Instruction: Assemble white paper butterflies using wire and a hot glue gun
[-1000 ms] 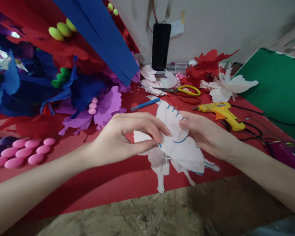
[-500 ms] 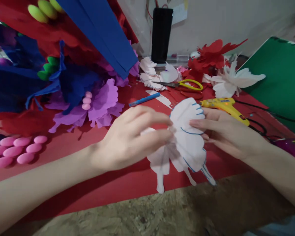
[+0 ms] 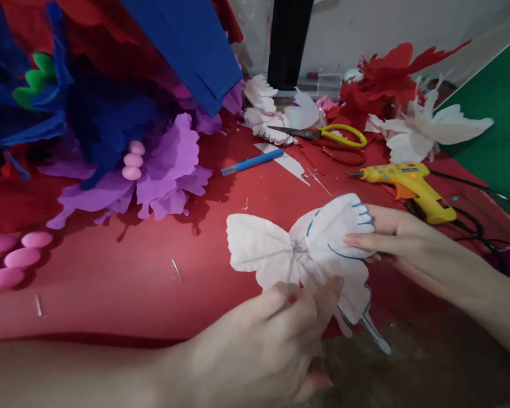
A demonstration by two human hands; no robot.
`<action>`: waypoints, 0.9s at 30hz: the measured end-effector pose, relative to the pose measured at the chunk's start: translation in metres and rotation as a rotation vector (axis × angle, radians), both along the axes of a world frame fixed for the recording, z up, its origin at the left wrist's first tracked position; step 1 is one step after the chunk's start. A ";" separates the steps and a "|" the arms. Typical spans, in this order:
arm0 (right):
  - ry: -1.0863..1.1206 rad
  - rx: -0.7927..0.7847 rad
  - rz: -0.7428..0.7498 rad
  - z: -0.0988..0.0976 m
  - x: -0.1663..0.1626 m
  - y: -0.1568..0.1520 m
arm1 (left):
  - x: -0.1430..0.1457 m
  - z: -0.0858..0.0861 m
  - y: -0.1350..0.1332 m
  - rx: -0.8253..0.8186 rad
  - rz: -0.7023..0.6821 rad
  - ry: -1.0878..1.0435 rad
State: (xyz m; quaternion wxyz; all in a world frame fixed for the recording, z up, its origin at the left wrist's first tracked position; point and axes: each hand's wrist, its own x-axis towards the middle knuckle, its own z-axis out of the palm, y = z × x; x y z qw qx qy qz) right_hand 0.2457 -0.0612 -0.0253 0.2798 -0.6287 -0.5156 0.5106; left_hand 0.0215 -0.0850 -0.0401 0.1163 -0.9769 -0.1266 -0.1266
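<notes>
A white butterfly (image 3: 259, 243) of thin sheet material, apparently paper, is spread before me above the red surface. Laid over its right side is a white wing piece (image 3: 344, 269) edged with blue lines and ending in a narrow tail. My right hand (image 3: 391, 241) pinches the outer edge of these layered wings, thumb on top. Lower down, my left hand (image 3: 280, 328) has its fingers bent over the butterfly's lower wings, one fingertip against the wing piece; its grip is partly hidden. Tangled thin strands (image 3: 300, 248) sit at the butterfly's middle.
Behind lie a blue pen (image 3: 253, 162), yellow-handled scissors (image 3: 344, 135) and white scraps (image 3: 283, 161). A yellow glue gun (image 3: 420, 187) with its cord rests beyond my right hand. Purple butterflies (image 3: 170, 164) and pink ovals (image 3: 23, 256) are at left, a dark upright phone (image 3: 289, 42) at the back.
My left hand has moved down and toward me, from the butterfly's middle to its lower wings. The left wings now show spread out. My view has tilted slightly downward.
</notes>
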 end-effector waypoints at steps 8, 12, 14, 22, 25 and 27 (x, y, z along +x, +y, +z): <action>0.021 -0.084 -0.078 -0.003 -0.005 0.010 | -0.007 -0.006 0.005 -0.098 0.013 0.040; 0.006 -0.039 -0.127 -0.005 -0.009 0.009 | -0.008 -0.007 0.006 -0.131 0.036 0.044; -0.003 -0.001 -0.139 -0.007 -0.009 0.009 | -0.008 -0.008 0.006 -0.130 0.030 0.049; -0.129 0.105 -0.115 -0.008 -0.012 0.010 | -0.007 -0.010 0.006 -0.154 0.023 0.040; -0.130 0.108 -0.107 -0.009 -0.013 0.009 | -0.007 -0.010 0.008 -0.147 0.036 0.041; -0.131 0.124 -0.104 -0.012 -0.012 0.008 | -0.007 -0.010 0.008 -0.142 0.036 0.031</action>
